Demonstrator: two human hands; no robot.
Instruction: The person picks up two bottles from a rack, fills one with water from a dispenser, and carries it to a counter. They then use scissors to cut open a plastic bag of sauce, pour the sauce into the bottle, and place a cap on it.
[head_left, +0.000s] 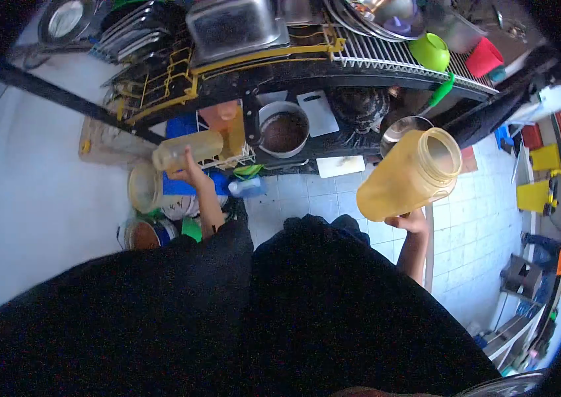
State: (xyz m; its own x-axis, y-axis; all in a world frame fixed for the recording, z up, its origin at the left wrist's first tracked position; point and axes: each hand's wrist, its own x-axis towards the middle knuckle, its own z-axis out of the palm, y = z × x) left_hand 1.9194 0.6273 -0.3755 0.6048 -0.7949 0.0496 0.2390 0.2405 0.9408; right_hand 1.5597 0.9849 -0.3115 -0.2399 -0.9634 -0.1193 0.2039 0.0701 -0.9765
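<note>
A large yellowish plastic jar (399, 178) without a lid tilts to the right, its round mouth turned up and outward. My right hand (411, 221) holds it from below near its base. On the left, a smaller pale yellow translucent container (191, 149) lies nearly sideways in my left hand (191, 173), with the thumb up against its side. Between the two hands, farther off, a metal pot (284, 129) with dark brown contents stands on the lower shelf.
A wire rack (386, 56) above bears metal trays (233, 30), a green cup (430, 52) and a red cup (484, 57). White cutting boards (340, 166) lie near the pot. Buckets (145, 234) stand at lower left. Another person's legs (543, 248) show at far right.
</note>
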